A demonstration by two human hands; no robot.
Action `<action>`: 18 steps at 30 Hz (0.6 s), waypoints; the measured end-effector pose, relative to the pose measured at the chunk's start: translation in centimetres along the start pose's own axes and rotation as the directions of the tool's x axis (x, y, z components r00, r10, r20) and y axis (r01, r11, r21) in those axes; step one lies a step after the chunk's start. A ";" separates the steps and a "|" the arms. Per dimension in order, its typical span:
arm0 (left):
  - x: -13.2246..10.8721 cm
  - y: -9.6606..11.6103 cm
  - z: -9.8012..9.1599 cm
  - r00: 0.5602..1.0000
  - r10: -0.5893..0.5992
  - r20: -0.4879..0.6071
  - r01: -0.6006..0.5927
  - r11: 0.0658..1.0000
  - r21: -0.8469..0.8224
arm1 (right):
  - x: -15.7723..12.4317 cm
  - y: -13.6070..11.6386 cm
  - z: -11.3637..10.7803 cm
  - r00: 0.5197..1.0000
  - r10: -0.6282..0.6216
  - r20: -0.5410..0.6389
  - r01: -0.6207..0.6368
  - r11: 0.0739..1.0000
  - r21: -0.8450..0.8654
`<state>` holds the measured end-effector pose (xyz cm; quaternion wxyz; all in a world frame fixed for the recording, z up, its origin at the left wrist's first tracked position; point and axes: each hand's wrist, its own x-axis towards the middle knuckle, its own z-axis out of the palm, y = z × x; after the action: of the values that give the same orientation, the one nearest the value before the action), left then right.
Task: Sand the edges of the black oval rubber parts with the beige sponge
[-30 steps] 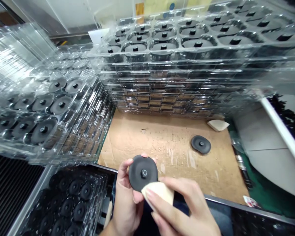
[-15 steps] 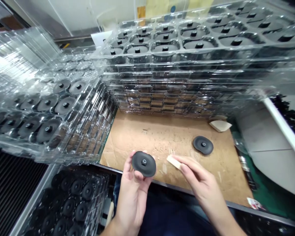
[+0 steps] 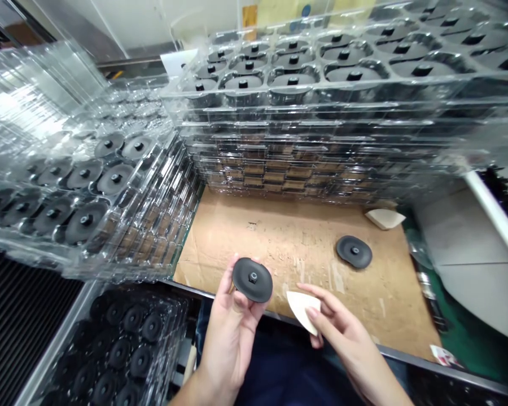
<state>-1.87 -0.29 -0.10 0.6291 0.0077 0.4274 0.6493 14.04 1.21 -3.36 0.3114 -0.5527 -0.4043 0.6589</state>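
Observation:
My left hand [image 3: 232,332] grips a round black disc [image 3: 253,279] with a small centre hub, fingers curled under its rim, at the near edge of a brown cardboard sheet [image 3: 279,237]. My right hand [image 3: 342,332] pinches a cream wedge-shaped sponge [image 3: 303,308] just right of the disc, not touching it. A second black disc [image 3: 354,251] lies flat on the cardboard to the right. Another cream sponge [image 3: 385,218] rests at the far right corner.
Tall stacks of clear plastic trays [image 3: 322,113] holding black discs wall in the back and the left [image 3: 80,186]. A lower tray of discs [image 3: 122,349] sits at the near left. A white bar [image 3: 495,214] and green surface [image 3: 457,332] lie to the right.
The sponge was against the disc a second ago. My right hand swung it away over the cardboard, then drew it back toward me; the left hand tilted the disc and lifted it slightly.

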 end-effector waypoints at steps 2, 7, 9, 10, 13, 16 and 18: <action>-0.1 0.1 0.0 1.000 0.003 0.008 -0.003 1.000 -0.014 | 0.0 -0.2 -0.3 0.999 -0.052 0.001 0.052 0.996 -0.078; -0.4 0.2 0.1 0.998 -0.028 0.050 0.029 0.999 -0.023 | -0.6 -2.8 0.1 0.956 -0.286 -0.066 0.258 0.926 -0.277; -0.6 0.0 0.2 0.997 -0.044 0.068 0.044 0.999 0.004 | -1.0 -4.6 1.0 0.879 -0.476 -0.013 0.433 0.810 -0.396; -0.7 -0.2 0.2 0.994 -0.071 0.081 0.069 0.997 0.030 | -1.1 -5.5 1.5 0.815 -0.577 0.044 0.537 0.725 -0.431; -0.9 -0.3 0.2 0.967 -0.229 0.107 0.217 0.969 0.118 | -1.4 -7.6 3.0 0.644 -0.719 0.261 0.747 0.518 -0.417; -0.9 0.0 0.3 0.958 -0.277 0.068 0.265 0.954 0.142 | -1.4 -8.7 3.7 0.688 -0.550 0.474 0.725 0.556 -0.406; -0.9 0.2 0.5 0.963 -0.259 0.075 0.247 0.958 0.145 | -1.3 -8.8 3.9 0.712 -0.522 0.469 0.701 0.570 -0.430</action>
<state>-1.60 -0.68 0.81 0.7243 0.0256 0.4378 0.5321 10.14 3.63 5.23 0.2748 -0.3397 -0.7930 0.4246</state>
